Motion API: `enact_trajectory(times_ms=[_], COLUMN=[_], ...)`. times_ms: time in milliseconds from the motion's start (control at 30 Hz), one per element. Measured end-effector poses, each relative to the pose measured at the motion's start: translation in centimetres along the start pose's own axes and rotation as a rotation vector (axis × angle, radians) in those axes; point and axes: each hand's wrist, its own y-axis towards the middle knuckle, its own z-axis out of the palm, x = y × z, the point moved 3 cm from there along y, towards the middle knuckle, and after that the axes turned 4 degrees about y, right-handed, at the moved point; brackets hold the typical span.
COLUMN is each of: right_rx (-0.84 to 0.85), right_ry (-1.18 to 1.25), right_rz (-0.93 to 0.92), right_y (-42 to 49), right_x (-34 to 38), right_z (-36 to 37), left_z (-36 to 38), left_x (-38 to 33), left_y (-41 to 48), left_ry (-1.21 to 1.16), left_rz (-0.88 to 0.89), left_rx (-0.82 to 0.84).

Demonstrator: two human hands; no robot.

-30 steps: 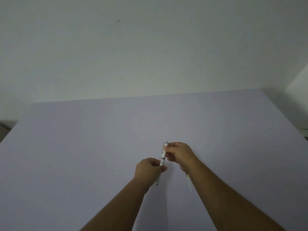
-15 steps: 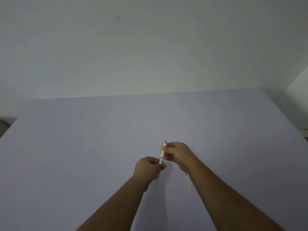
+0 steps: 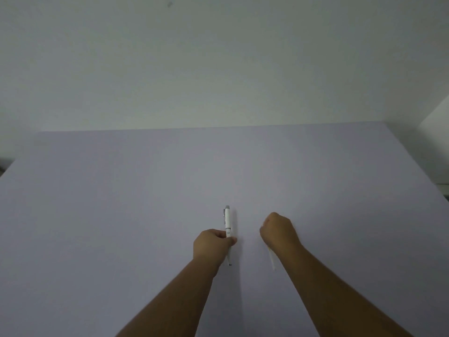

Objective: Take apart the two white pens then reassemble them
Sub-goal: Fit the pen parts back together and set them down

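Left hand (image 3: 211, 246) and right hand (image 3: 279, 231) fisted, apart.

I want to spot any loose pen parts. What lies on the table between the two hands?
In the head view, nothing: only bare lilac table shows between the left hand, which grips the white pen, and the right hand.

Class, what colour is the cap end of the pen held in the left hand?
Grey, topping a white pen in the left hand; head view.
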Motion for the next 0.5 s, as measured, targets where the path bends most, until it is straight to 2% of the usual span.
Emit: enact_trajectory(times_ms=[133, 500], right_rx=[0.014, 0.001], right_ry=[-0.008, 0.046], right_rz=[0.056, -0.004], right_y=[-0.9, -1.4], right_x=[-2.2, -1.5], right_z=[1.4, 3.5], left_z=[0.6, 2.1], left_x=[1.0, 2.3], left_y=[0.2, 0.7], left_ry=[0.058, 0.130], left_rz=[0.003, -0.012], left_rx=[-0.047, -0.067])
